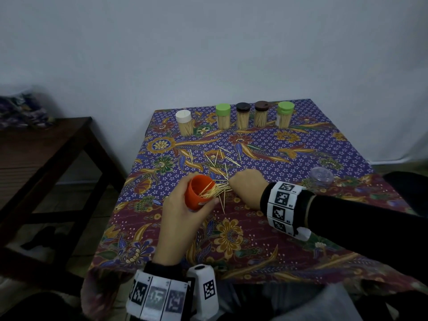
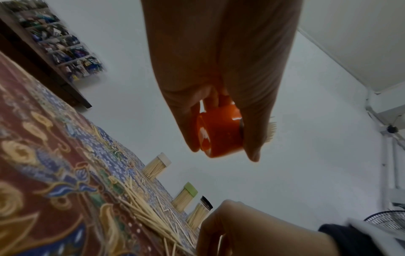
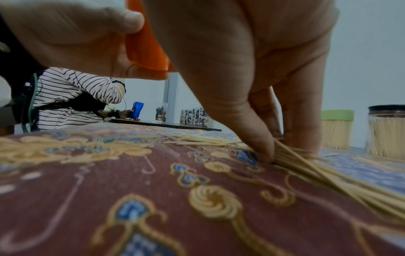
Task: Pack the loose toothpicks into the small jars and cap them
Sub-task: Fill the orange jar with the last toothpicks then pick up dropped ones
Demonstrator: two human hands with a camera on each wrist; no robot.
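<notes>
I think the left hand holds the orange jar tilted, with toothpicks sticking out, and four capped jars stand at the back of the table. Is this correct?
Nearly. The count is wrong: the head view shows five capped jars at the back of the table, not four. The rest holds: the left hand holds the orange jar tilted, with toothpicks sticking out of its mouth.

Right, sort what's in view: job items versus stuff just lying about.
Job:
- orange jar, held by left hand
- loose toothpicks, right hand gathering them
- five filled capped jars
- clear lid

Lying about:
- wooden side table
- floor fan
</notes>
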